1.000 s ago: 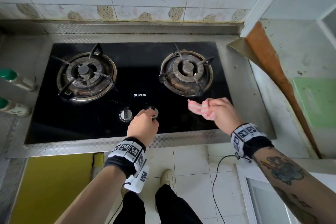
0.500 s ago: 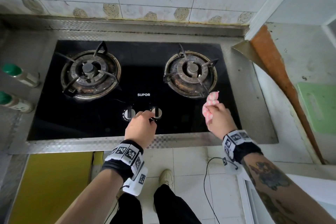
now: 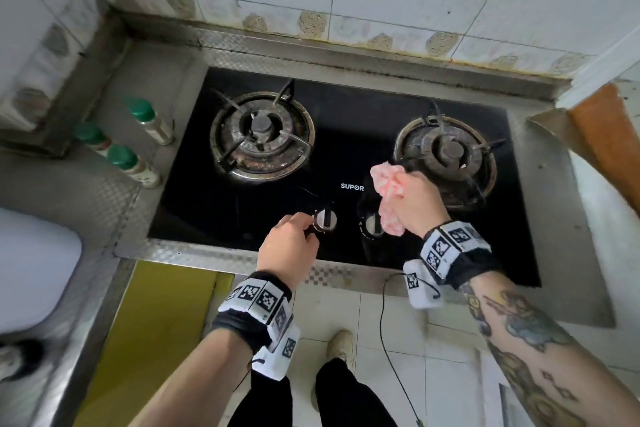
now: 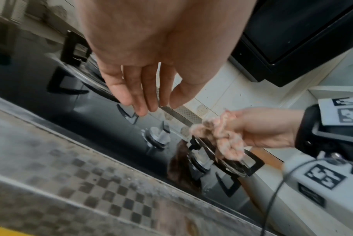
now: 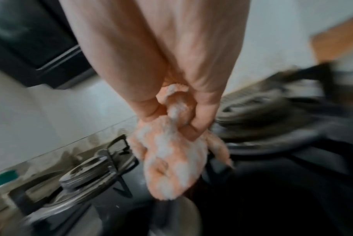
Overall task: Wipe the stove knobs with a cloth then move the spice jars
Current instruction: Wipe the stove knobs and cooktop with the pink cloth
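- Pink-and-white cloth (image 3: 388, 199) sits bunched in my right hand (image 3: 415, 204), fingers curled tight round it. Half a second ago I held it off to the right, by the right burner (image 3: 446, 152); now its lower fold hangs over the right knob (image 3: 372, 225).
- Silver left knob (image 3: 325, 218) is just at the fingertips of my left hand (image 3: 289, 246). A moment ago that hand was between the two knobs; it has slid left. In the left wrist view the fingers (image 4: 139, 95) hang loose and nearly straight, holding nothing, and I cannot tell whether they touch the knob.
- My reading: the wipe of the right knob is only starting, and the left knob is yet to be done.
- Black glass stove top (image 3: 214, 211) carries both knobs along its front edge.
- Green-capped spice jars (image 3: 133, 166), three of them, stand on the steel counter (image 3: 69, 204) left of the stove, well apart from both hands. My view has swung left, so all three show now. They look untouched; moving them comes after the knobs.
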